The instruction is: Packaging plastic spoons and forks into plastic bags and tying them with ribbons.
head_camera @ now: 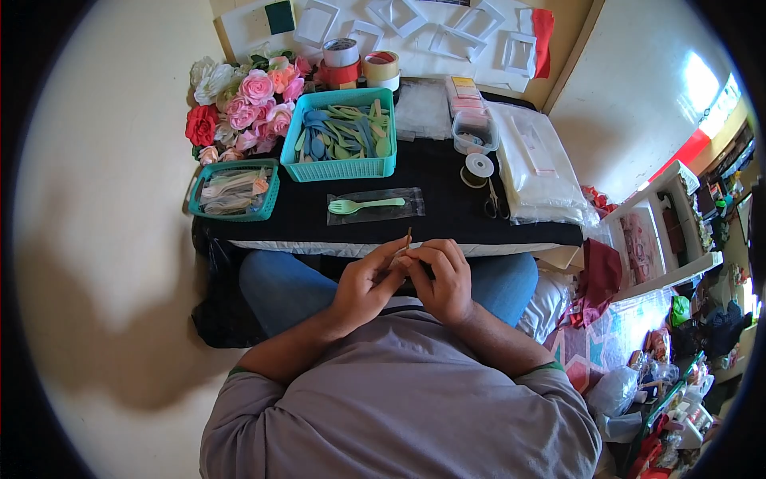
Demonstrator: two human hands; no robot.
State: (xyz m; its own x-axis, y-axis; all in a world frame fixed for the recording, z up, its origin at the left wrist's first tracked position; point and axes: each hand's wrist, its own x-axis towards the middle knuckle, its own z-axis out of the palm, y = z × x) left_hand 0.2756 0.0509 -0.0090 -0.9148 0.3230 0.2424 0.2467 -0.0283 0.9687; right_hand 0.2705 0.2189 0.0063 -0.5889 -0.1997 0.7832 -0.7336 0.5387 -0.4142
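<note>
My left hand (pixel 369 280) and my right hand (pixel 441 278) meet above my lap, just in front of the table's near edge. Their fingertips pinch a thin gold-brown strip (pixel 409 235), possibly a twist tie, which sticks up between them. Something small and whitish shows beside it, mostly hidden by the fingers. Beyond my hands, a pale green plastic fork (pixel 344 206) lies on or inside a clear plastic sleeve (pixel 413 202) on the black cloth (pixel 443 173). Scissors (pixel 492 206) and a spool (pixel 478 169) rest to the right of it.
Behind the fork stands a teal basket (pixel 338 172) of green and blue cutlery. A smaller basket (pixel 272 194) with wrapped cutlery is at left, below artificial flowers (pixel 257 87). Tape rolls (pixel 341 54), a clear tub (pixel 474 143) and stacked plastic bags (pixel 529 179) line the back and right.
</note>
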